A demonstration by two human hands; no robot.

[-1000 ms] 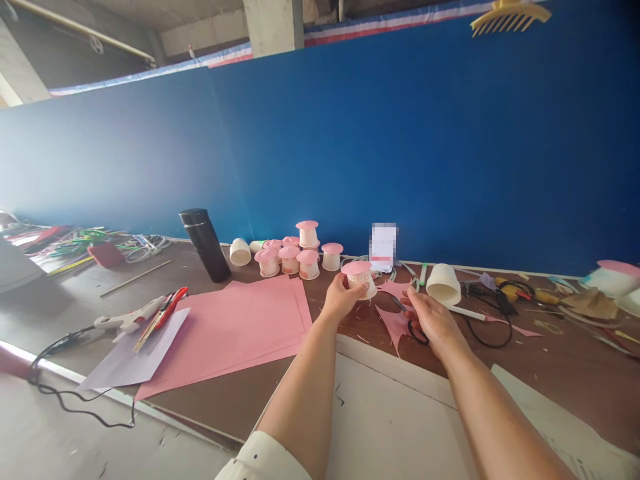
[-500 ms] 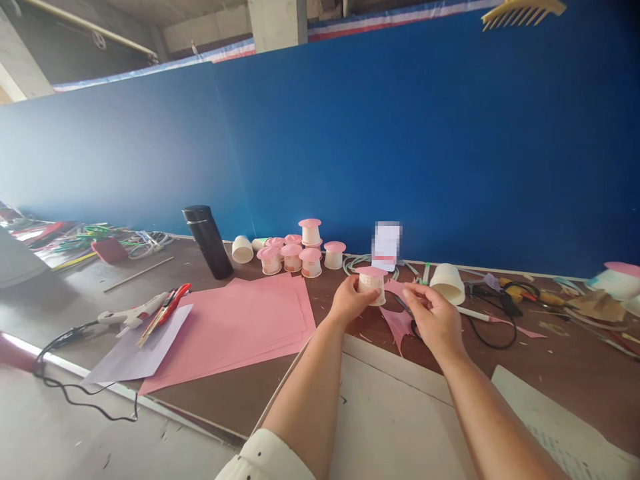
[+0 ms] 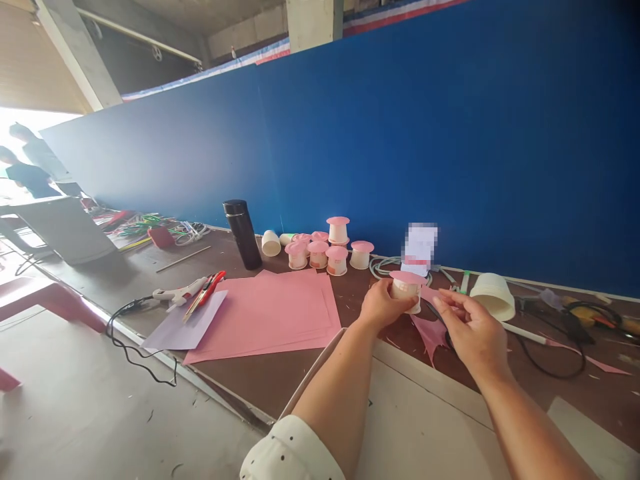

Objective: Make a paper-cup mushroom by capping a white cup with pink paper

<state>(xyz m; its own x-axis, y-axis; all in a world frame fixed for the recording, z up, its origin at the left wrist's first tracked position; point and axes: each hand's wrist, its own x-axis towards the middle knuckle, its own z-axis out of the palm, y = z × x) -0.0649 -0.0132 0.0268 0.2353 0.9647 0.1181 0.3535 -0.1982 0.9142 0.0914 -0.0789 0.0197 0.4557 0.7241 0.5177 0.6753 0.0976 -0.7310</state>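
My left hand [image 3: 383, 305] is wrapped round a white paper cup [image 3: 406, 289] that stands upside down. A round pink paper disc [image 3: 407, 277] covers the cup's top and juts past it. Close to the cup's right side, my right hand [image 3: 475, 330] pinches a small piece of pink paper [image 3: 430, 294] between thumb and fingers. Below lies a pink paper scrap [image 3: 431, 337] with jagged edges, beside a dark object mostly hidden by my right hand. Farther back, several similar cups [image 3: 319, 255] with pink tops stand grouped, one stacked on another.
Pink sheets [image 3: 280, 313] lie on the brown table, with a pale lilac sheet [image 3: 195, 327], a red cutter [image 3: 205, 297] and a glue gun [image 3: 180, 291] at their left. A black bottle [image 3: 243, 237] stands behind. White cups [image 3: 493, 297] lie tipped on the right. Blue panel [image 3: 400, 133] behind.
The view has swung left, so the scene sits farther right. A small pink paper piece now shows at my right fingertips, near the cup. My left hand still holds the cup.
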